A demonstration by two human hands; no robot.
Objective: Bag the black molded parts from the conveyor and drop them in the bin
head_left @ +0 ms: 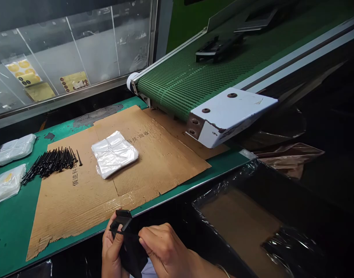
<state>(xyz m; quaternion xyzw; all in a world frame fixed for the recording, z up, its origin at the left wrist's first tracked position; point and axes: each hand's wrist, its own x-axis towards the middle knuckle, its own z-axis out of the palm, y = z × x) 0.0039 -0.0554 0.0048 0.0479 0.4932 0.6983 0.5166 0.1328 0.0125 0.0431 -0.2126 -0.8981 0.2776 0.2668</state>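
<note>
Head view — left hand [111,247] and right hand [162,247] both closed on black part [122,221] — long axis near-upright between them.

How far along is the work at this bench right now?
Done: little shows as finished; the visible floor of the lined box looks bare. In hand: the left hand and right hand both grip one black part at the table edge. Left: the stack of clear bags and the pile of black pins lie untouched on the cardboard, and more black parts sit on the conveyor belt.
</note>
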